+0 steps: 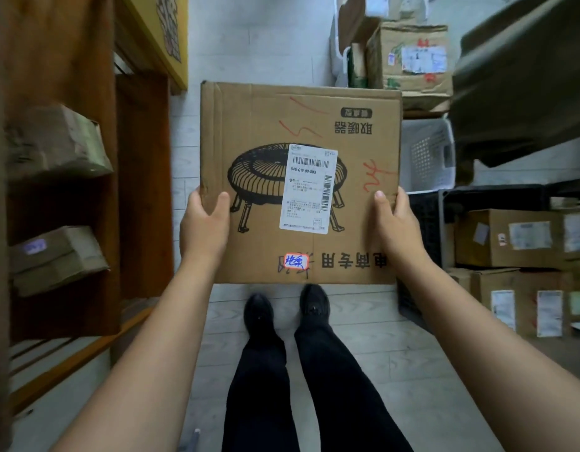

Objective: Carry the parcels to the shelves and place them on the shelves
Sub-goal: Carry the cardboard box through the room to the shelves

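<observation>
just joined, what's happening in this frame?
A person is standing in a narrow storeroom aisle, holding a flat cardboard parcel level in front of them, left hand and right hand gripping opposite edges. Its shipping label faces up. Wooden shelves on their left already hold parcels; this one isn't shelved yet.

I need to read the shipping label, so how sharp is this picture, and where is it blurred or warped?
Head view: the cardboard box and its white label are fairly sharp at centre; the wooden shelves and side parcels are smeared; wide-angle distortion bends the edges; lighting is soft, without glare.
</observation>
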A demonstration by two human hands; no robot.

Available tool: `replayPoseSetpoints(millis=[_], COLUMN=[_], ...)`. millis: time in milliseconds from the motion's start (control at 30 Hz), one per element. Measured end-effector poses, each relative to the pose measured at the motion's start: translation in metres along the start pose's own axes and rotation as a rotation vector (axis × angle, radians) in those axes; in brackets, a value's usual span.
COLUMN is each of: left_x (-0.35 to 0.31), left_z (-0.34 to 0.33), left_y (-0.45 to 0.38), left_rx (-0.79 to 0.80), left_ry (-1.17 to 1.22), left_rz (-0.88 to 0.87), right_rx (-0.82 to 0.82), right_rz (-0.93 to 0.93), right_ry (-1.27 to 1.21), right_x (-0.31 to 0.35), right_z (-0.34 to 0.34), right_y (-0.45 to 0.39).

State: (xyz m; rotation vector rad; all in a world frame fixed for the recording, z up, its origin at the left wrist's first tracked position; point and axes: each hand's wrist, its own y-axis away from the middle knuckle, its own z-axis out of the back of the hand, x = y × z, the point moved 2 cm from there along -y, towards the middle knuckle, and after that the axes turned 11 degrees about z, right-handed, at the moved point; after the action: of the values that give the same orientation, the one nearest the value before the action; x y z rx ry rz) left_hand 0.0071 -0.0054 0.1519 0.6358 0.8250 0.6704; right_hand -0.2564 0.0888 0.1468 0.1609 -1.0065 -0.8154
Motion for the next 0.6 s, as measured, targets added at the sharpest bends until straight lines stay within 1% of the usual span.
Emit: replayPoseSetpoints(millis=[133, 267, 433, 500, 600], left_x=[-0.021, -0.033, -0.041, -0.058, -0.063], left_z=[0.033, 0.072, 0.11, 0.151, 0.168], left_y=[0.044, 0.098, 0.153, 0.213, 0.235], left_rx=[0.009, 0.032, 0.047, 0.041, 0.024], left_ry=[-0.029, -0.005, 0.003, 0.049, 0.067], left_rz=[-0.039, -0.056, -0.031, -0.088, -0.11], right_rx=[-0.005, 0.006, 0.057, 0.056, 0.058], right_rz=[0.029, 0.045, 0.107, 0.169, 0.178], right_ry=[-0.001, -0.006, 0.008, -0.02, -0.034], right_x=[0.035, 0.076, 0.111, 0.151, 0.163], right_z=[0.03, 0.07, 0.105, 0.146, 0.158], right_y=[0.033, 0.078, 0.123, 0.17, 0.189])
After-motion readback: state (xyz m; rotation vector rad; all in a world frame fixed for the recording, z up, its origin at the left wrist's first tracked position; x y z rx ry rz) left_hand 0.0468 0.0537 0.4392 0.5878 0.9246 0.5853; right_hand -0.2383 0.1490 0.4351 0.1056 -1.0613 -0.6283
